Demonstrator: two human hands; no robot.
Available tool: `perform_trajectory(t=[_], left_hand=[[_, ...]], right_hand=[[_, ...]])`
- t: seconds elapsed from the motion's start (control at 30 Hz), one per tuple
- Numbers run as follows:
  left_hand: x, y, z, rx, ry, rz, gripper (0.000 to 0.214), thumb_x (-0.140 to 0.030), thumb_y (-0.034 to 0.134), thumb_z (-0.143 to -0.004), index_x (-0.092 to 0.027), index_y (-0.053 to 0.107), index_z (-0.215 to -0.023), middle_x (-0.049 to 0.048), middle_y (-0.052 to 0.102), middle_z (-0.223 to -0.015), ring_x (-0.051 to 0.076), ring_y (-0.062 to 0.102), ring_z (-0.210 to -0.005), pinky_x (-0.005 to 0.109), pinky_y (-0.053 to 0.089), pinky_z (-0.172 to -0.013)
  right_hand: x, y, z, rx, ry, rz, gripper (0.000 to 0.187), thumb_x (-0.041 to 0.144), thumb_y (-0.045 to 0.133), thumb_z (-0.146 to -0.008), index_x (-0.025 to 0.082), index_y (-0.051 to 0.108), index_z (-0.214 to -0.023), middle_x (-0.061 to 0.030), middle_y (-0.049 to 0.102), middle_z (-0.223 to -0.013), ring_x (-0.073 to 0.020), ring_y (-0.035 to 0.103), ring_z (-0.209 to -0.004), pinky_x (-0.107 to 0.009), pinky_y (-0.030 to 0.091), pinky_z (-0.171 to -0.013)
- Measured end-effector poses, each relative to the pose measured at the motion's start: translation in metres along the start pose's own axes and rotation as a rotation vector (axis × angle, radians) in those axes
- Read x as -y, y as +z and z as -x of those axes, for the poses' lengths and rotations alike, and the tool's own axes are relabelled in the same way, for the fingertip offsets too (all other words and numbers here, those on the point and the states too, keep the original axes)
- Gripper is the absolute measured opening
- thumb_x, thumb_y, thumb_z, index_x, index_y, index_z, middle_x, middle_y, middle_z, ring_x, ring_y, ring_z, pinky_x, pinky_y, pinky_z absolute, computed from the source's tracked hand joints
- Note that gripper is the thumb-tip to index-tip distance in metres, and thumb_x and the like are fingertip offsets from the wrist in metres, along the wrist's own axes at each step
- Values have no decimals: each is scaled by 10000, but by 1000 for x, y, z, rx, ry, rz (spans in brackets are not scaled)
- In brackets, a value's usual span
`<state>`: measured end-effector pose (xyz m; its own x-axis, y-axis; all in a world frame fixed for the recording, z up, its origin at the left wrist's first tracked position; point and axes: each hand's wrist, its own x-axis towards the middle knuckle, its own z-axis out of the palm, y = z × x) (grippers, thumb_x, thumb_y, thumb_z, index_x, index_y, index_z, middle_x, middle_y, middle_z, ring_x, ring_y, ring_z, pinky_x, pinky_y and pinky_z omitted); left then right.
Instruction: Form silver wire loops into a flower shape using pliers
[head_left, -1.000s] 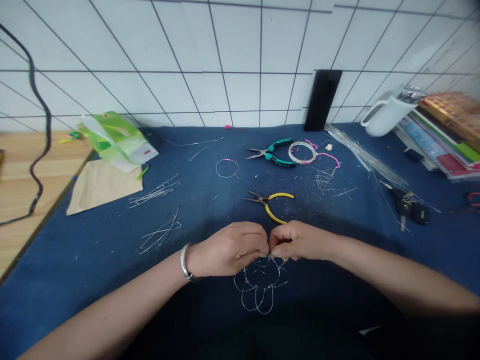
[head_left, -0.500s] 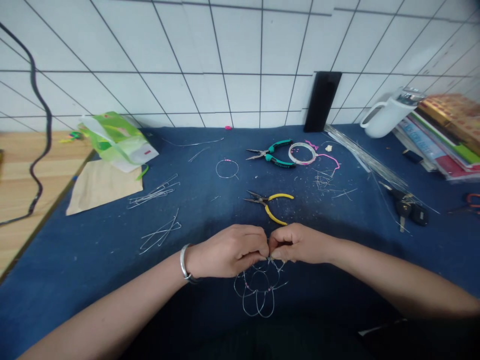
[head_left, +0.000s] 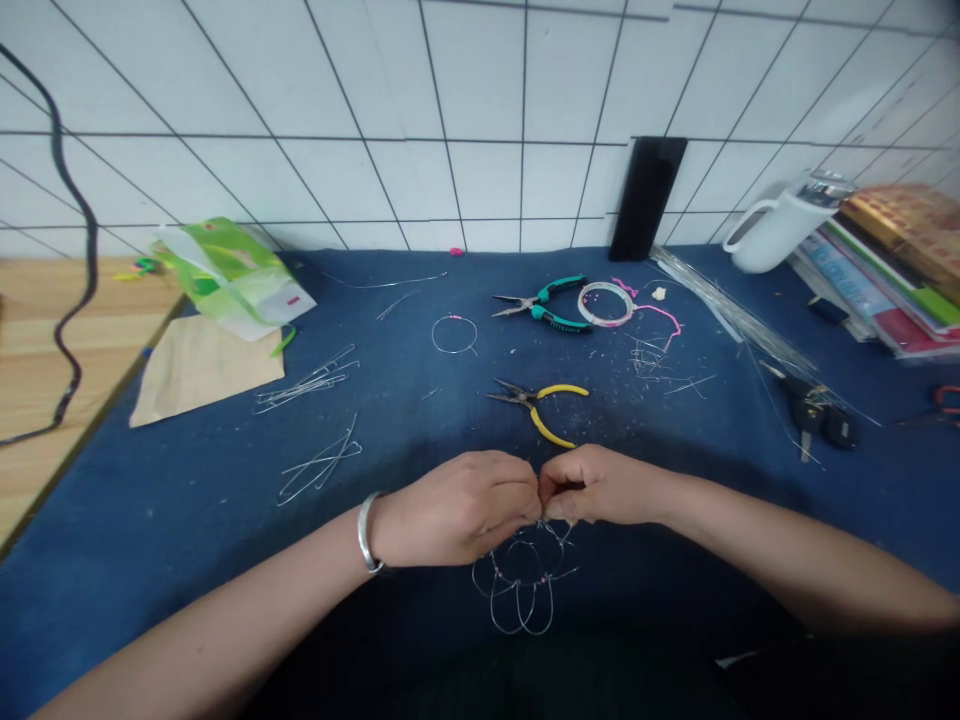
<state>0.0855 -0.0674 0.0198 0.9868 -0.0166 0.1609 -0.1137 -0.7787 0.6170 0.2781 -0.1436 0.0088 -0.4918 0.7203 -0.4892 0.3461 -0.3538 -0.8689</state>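
A wire flower (head_left: 520, 608), made of thin silver loops around a ring with small pink beads, hangs below my fingers. My left hand (head_left: 469, 508) is closed in a pinch on its upper edge, with a silver bangle (head_left: 366, 533) at the wrist. Fingertip to fingertip with it, my right hand (head_left: 596, 485) pinches the same upper part of the wire. The exact spot of the grip is hidden by the fingers. Just beyond my hands lie yellow-handled pliers (head_left: 551, 415), jaws pointing left.
Teal-handled pliers (head_left: 555, 305), a white ring dish (head_left: 604, 303) with pink beads and a beaded wire ring (head_left: 454, 335) lie farther back. Bent wires (head_left: 311, 382) are at left. Keys (head_left: 810, 415), a white mug (head_left: 780, 228) and a black phone-like slab (head_left: 648, 200) stand or lie right.
My left hand has turned slightly and its fingers have shifted a little at the wire. The flower's loops have moved slightly to the right.
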Motion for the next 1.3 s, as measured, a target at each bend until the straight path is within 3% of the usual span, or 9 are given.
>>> perform_trajectory(t=[0.23, 0.63, 1.3], left_hand=[[-2, -2, 2, -10, -52, -9, 141, -119, 425, -848, -144, 561, -875, 55, 581, -824, 153, 543, -781, 292, 459, -715], [-2, 1, 0, -10, -45, 28, 135, -120, 435, -848, -149, 563, -879, 53, 587, -832, 151, 549, -799, 286, 460, -734], [-12, -4, 0, 1, 93, -216, 173, -90, 385, -870, -132, 552, -885, 76, 596, -846, 167, 504, -730, 322, 429, -682]], right_hand=[[1, -1, 1, -28, 0, -43, 38, 193, 526, -750, 158, 539, -746, 52, 482, -590, -44, 429, -498, -154, 362, -463], [-2, -3, 1, 40, -35, -5, 69, 210, 533, -759, 157, 568, -786, 48, 494, -627, -54, 456, -532, -174, 385, -504], [0, -6, -1, 89, -31, -16, 37, 185, 552, -738, 151, 568, -738, 57, 484, -590, -46, 439, -504, -158, 367, -462]])
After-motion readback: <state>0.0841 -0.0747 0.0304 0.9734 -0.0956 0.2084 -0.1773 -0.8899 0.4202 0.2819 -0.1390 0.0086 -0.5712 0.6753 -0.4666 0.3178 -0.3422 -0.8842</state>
